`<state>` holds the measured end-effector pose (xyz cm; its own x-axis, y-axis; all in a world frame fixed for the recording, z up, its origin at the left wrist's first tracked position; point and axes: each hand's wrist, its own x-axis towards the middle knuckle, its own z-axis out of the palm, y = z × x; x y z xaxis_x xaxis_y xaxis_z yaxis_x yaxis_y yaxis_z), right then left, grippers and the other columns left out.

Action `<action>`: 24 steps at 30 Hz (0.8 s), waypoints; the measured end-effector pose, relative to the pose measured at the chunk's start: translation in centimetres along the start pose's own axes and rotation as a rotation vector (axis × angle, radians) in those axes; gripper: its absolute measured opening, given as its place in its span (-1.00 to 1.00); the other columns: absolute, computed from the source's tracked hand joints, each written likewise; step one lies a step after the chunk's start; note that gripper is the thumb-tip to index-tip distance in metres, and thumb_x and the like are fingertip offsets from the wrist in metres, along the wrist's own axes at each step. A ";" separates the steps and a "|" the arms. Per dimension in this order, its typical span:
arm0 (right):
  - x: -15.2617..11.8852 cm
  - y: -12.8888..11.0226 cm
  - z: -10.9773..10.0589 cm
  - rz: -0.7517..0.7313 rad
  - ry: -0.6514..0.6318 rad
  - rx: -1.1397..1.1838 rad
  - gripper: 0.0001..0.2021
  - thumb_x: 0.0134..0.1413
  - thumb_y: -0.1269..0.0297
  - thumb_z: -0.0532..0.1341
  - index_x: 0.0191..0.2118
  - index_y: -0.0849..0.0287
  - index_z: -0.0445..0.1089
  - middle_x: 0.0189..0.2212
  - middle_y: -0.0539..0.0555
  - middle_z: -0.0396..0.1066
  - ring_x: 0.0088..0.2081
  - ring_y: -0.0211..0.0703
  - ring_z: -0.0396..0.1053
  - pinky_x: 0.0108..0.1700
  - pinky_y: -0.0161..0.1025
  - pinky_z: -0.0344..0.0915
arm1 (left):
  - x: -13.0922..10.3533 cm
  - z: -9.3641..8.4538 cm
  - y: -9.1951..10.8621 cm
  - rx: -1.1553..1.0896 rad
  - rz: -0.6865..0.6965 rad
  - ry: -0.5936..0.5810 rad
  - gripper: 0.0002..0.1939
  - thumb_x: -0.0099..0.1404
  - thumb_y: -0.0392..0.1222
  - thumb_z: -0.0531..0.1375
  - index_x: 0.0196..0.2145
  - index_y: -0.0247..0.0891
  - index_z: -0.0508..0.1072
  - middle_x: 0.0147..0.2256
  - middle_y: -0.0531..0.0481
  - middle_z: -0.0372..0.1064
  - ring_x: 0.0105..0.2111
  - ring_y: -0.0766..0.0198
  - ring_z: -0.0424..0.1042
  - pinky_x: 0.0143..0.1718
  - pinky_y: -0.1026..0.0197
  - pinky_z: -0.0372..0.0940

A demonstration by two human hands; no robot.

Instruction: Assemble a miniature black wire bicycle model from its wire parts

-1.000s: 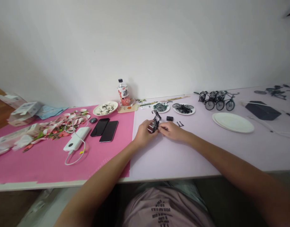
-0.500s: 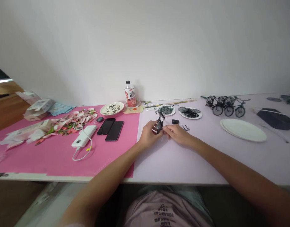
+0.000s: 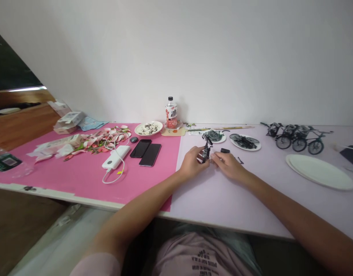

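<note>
My left hand (image 3: pixel 192 165) is closed on a small dark toy bicycle frame (image 3: pixel 206 151), held roughly upright above the pale sheet. Close against its right side, my right hand (image 3: pixel 226 164) has its fingers pinched together; whatever is between them is too small to make out. A small black block (image 3: pixel 225 150) lies just beyond the right hand, with a thin black part (image 3: pixel 240 160) to its right. Farther back, one plate holds green-grey parts (image 3: pixel 213 135) and another holds black wheels and parts (image 3: pixel 245 142).
Several assembled toy bicycles (image 3: pixel 299 143) stand at the back right, behind white oval plates (image 3: pixel 321 172). On the pink sheet lie two phones (image 3: pixel 150 155), a white power bank (image 3: pixel 115 157) with cable, and artificial petals (image 3: pixel 107 140). A drink bottle (image 3: pixel 171 115) stands near the wall.
The view has turned left, so everything sits farther right and a clear plastic bottle shows at the left edge. Both hands stay together at the bicycle frame.
</note>
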<state>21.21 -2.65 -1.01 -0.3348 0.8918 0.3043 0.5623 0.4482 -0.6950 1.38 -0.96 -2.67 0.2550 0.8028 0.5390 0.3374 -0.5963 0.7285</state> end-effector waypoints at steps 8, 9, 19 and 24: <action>-0.1 -0.1 0.0 0.032 0.017 0.004 -0.61 0.40 -0.08 0.05 -0.36 0.08 0.30 -0.51 -0.02 0.42 -0.48 -0.16 0.35 -0.35 -0.22 0.24 | 0.0 0.1 -0.2 0.006 0.002 0.021 -0.52 0.18 -0.27 0.35 0.08 -0.28 0.48 -0.18 -0.05 0.41 -0.38 0.36 0.50 -0.43 0.35 0.45; -0.1 -0.1 0.0 0.033 0.010 -0.008 -0.58 0.41 -0.08 0.03 -0.40 0.08 0.28 -0.52 -0.02 0.41 -0.48 -0.16 0.35 -0.35 -0.22 0.24 | 0.0 0.1 -0.1 0.006 0.002 0.017 -0.52 0.19 -0.27 0.35 0.08 -0.28 0.48 -0.18 -0.05 0.41 -0.38 0.36 0.50 -0.43 0.35 0.45; -0.3 -0.2 -0.1 -0.013 0.063 -0.033 -0.75 0.36 0.03 0.11 -0.22 0.07 0.36 -0.30 0.03 0.50 -0.33 -0.12 0.40 -0.26 -0.21 0.29 | 0.1 0.2 -0.4 0.019 0.025 0.041 -0.52 0.16 -0.31 0.35 0.06 -0.25 0.49 -0.21 -0.02 0.42 -0.36 0.36 0.50 -0.35 0.33 0.49; 0.0 0.2 0.0 0.026 0.008 -0.019 -0.64 0.41 -0.05 0.04 -0.33 0.08 0.30 -0.49 -0.01 0.41 -0.46 -0.15 0.35 -0.35 -0.22 0.25 | 0.0 0.1 -0.3 0.013 0.024 0.043 -0.54 0.17 -0.29 0.35 0.05 -0.24 0.50 -0.20 -0.01 0.43 -0.38 0.37 0.49 -0.34 0.32 0.50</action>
<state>21.34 -2.58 -1.18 -0.3141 0.9034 0.2919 0.5846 0.4263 -0.6903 1.41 -0.78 -2.96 0.2237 0.7874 0.5744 0.3439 -0.6153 0.7094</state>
